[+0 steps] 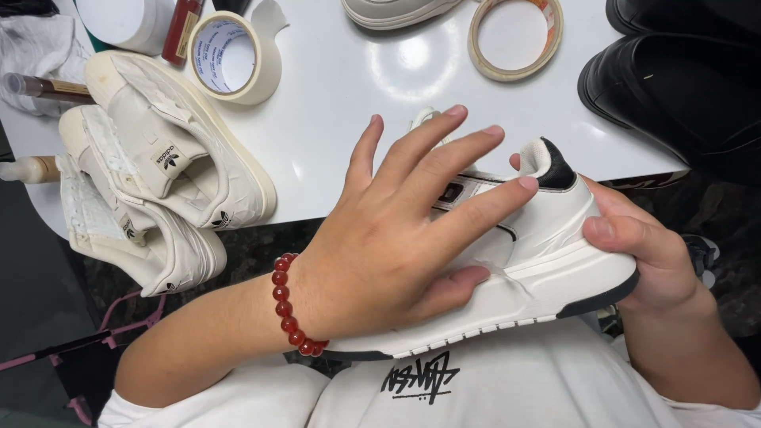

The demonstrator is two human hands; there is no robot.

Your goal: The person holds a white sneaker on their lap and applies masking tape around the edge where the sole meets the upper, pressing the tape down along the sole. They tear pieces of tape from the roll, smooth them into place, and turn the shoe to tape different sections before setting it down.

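I hold a white sneaker (pixel 547 254) with black heel trim on its side above my lap, its side covered in pale masking tape. My left hand (pixel 396 230), with a red bead bracelet at the wrist, lies flat across the shoe's side, fingers spread and thumb pressing on the tape near the sole. My right hand (pixel 642 254) grips the sneaker's heel from the right, thumb on the taped side.
Two cream taped sneakers (pixel 158 166) are stacked at the left edge of the white table (pixel 357 87). Two masking tape rolls (pixel 230 57) (pixel 515 38) lie at the back. Black shoes (pixel 682 87) sit at the right, another pale shoe (pixel 396 11) at the top.
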